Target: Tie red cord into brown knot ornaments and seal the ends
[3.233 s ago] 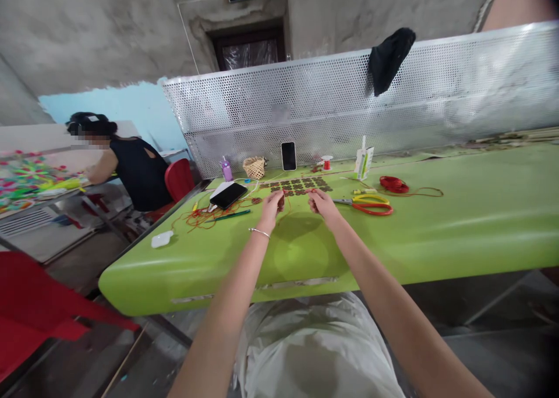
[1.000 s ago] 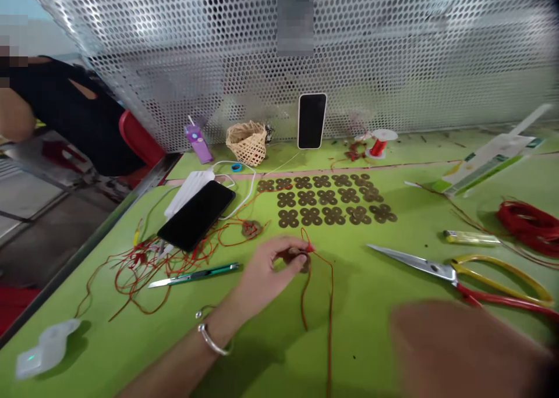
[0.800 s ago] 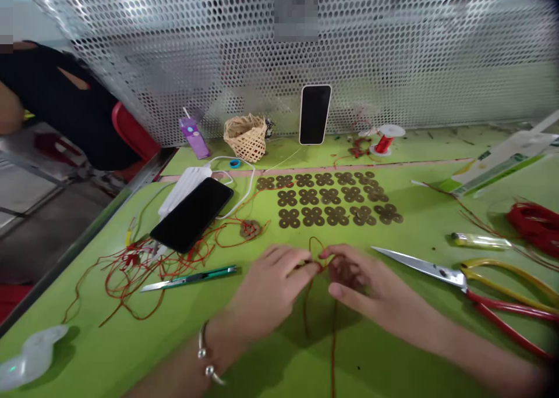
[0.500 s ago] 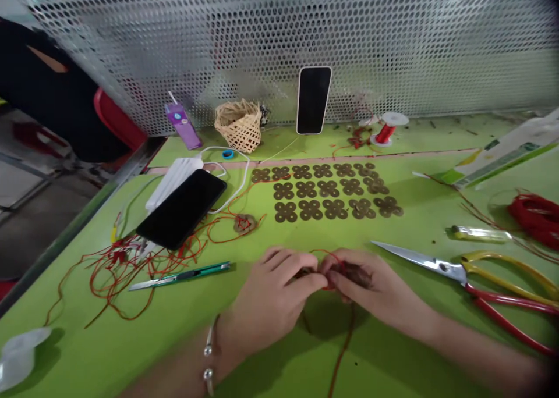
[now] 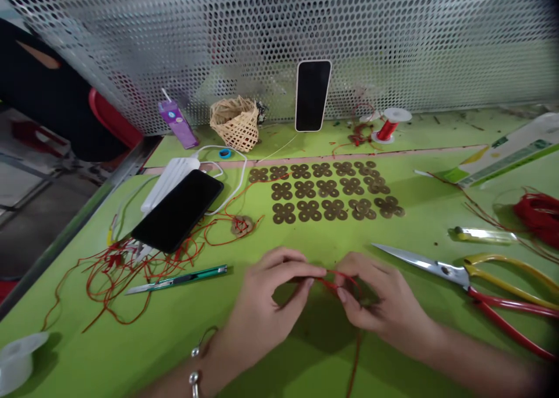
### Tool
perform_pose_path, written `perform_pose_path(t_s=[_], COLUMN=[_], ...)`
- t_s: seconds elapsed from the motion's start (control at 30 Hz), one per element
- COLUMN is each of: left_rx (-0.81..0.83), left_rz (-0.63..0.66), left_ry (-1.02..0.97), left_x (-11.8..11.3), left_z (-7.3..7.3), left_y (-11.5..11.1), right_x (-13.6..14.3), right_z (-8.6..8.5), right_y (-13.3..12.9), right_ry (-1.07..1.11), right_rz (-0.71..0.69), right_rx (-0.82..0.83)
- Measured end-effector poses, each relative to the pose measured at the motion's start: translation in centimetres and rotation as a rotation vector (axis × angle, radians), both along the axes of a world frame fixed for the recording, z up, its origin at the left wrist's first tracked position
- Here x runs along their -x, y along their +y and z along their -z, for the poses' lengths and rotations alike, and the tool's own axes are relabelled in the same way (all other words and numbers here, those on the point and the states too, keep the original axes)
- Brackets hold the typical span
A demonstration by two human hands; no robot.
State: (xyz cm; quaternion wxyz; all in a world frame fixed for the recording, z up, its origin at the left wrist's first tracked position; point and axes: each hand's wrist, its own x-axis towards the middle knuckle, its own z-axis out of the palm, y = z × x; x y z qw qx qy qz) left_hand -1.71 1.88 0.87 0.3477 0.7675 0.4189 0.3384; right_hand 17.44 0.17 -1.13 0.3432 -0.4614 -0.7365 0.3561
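My left hand (image 5: 277,296) pinches red cord between thumb and forefinger, low in the middle of the view. Close by on the right, my right hand (image 5: 382,299) is also closed on the red cord (image 5: 326,283), which spans the small gap between the fingertips. One cord end trails down over the table below my right hand. Any coin in my fingers is hidden. Beyond my hands, dark round coins (image 5: 334,210) with holes lie in rows of four-coin clusters. A coin bundle wrapped in red cord (image 5: 241,226) rests to the left of them.
Left are a utility knife (image 5: 177,280), a black phone (image 5: 179,212) and tangled red cords (image 5: 116,270). Right are large scissors (image 5: 463,276), a lighter (image 5: 484,235) and a red cord coil (image 5: 539,215). A woven basket (image 5: 236,124), an upright phone (image 5: 312,95) and a thread spool (image 5: 388,127) stand behind.
My hands have drawn slightly apart, and red cord now shows between them. The coins seen in my fingers before are no longer visible. The view has shifted slightly.
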Motion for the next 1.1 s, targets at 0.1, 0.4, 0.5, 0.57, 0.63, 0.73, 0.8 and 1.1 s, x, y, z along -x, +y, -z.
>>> perform_pose_path(t_s=[0.1, 0.4, 0.5, 0.57, 0.63, 0.73, 0.8, 1.1], left_rx=[-0.142, -0.837, -0.943, -1.007, -1.089, -1.149, -1.180, -1.166], left_rz=[-0.010, 0.104, 0.157, 0.194, 0.218, 0.246, 0.267, 0.289], left_ry=[0.051, 0.177, 0.268, 0.321, 0.344, 0.408, 0.445, 0.481], left_x=[0.1, 0.7, 1.0, 1.2, 1.4, 1.5, 1.6, 1.3], left_z=[0.2, 0.5, 0.1, 0.0, 0.0, 0.0, 0.0, -0.1], left_y=[0.0, 0.0, -0.1, -0.2, -0.2, -0.3, -0.3, -0.3], right_x=[-0.3, -0.4, -0.4, -0.6, -0.8, -1.0, -1.0, -0.6], right_z=[-0.1, -1.0, -1.0, -0.9, -0.9, -1.0, -1.1, -0.9], right_y=[0.1, 0.5, 0.6, 0.6, 0.6, 0.6, 0.5, 0.5], right_ry=[0.027, 0.144, 0.181, 0.233, 0.275, 0.266, 0.245, 0.172], right_rz=[-0.010, -0.125, -0.118, -0.120, -0.133, -0.132, -0.135, -0.172], right_rx=[0.073, 0.279, 0.373, 0.394, 0.391, 0.379, 0.339, 0.339])
